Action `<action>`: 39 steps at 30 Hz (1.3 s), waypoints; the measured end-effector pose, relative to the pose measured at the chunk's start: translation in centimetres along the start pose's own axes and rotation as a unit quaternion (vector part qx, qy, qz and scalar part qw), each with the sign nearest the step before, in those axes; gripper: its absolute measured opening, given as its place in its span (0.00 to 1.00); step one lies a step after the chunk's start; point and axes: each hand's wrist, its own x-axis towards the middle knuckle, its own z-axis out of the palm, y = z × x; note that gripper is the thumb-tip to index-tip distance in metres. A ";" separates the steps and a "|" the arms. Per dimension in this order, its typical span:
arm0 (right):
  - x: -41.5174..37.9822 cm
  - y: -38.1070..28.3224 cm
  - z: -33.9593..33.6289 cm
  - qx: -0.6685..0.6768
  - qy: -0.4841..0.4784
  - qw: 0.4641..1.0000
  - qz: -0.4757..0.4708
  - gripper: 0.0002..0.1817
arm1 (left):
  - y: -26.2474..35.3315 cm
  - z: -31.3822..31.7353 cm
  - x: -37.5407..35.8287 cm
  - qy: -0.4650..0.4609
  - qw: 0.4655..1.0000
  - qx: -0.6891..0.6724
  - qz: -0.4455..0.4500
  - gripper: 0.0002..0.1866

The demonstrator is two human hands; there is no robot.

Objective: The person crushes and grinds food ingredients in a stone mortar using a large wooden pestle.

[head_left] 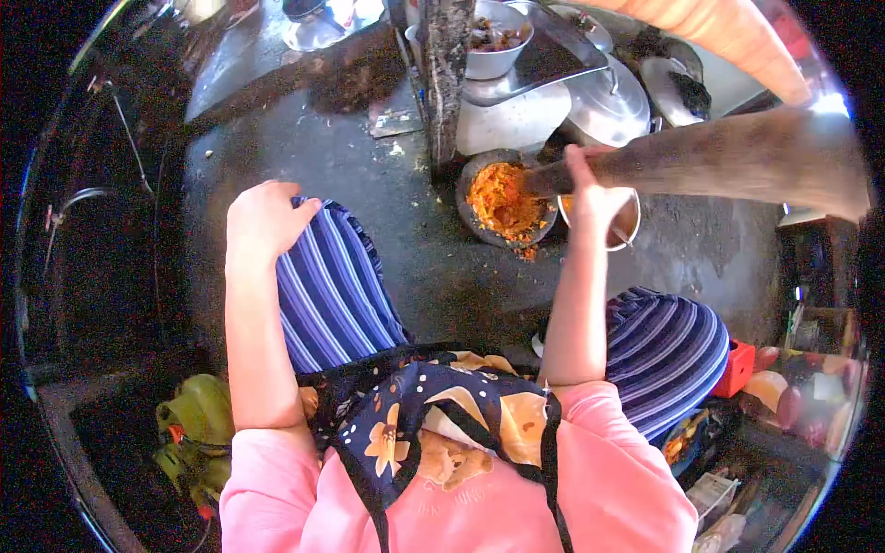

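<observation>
Two hands in the shot, only one busy. Right hand (595,195), right of centre in the frame, is wrapped around a chunky wooden pestle (728,166) that stretches toward the right edge, though most of those fingers are hidden. Narrow end's down in a dark mortar (466,205), upper centre, against orange mash (498,198). Metal pot (630,221) just beside it. Left hand (267,221) is draped over the striped knee (336,286) at left, thumb apart; can't tell if its fingertips grip the cloth.
</observation>
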 end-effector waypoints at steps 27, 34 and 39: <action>2.8 -0.5 -3.6 0.057 0.040 0.997 0.021 0.12 | 2.1 -0.5 0.5 -0.010 1.000 0.006 0.010 0.22; -4.4 11.6 -3.5 0.095 0.075 0.977 0.176 0.17 | 2.4 -0.6 0.7 0.014 0.999 0.018 0.033 0.20; 0.6 6.0 -4.1 0.087 0.082 0.989 0.088 0.16 | 2.2 -0.4 0.3 0.007 0.999 0.021 0.035 0.21</action>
